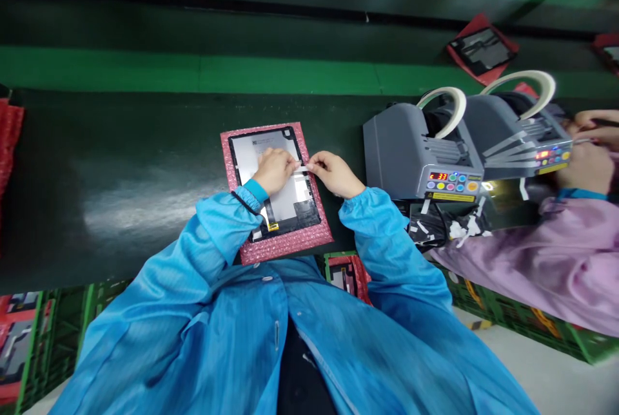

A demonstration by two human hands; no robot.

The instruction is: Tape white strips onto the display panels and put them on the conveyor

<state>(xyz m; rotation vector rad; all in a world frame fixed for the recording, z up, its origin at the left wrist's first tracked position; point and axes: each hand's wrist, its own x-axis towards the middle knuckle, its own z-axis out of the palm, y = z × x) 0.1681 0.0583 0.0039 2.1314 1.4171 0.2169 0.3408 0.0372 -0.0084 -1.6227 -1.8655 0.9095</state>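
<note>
A flat tablet screen panel (285, 199) with black edges and a silvery middle lies on a pink bubble-wrap sheet (285, 247) on the dark bench. Between both hands, over the panel's right edge, stretches a short strip of white tape (302, 169). My left hand (275, 171) pinches the strip's left end, with the wrist above the panel. My right hand (336, 173) pinches its right end, just beyond the panel's edge. Whether the tape touches the panel, I cannot tell. A yellow-ended flex cable (273, 225) shows near the panel's lower left.
Two grey tape dispensers (399, 151) with white tape rolls stand to the right. Below them is a dark pouch with tape scraps (467, 228). At far right works a co-worker's hand (590, 167). Another panel (483, 51) lies at back right. Green crates (62, 325) sit below the bench.
</note>
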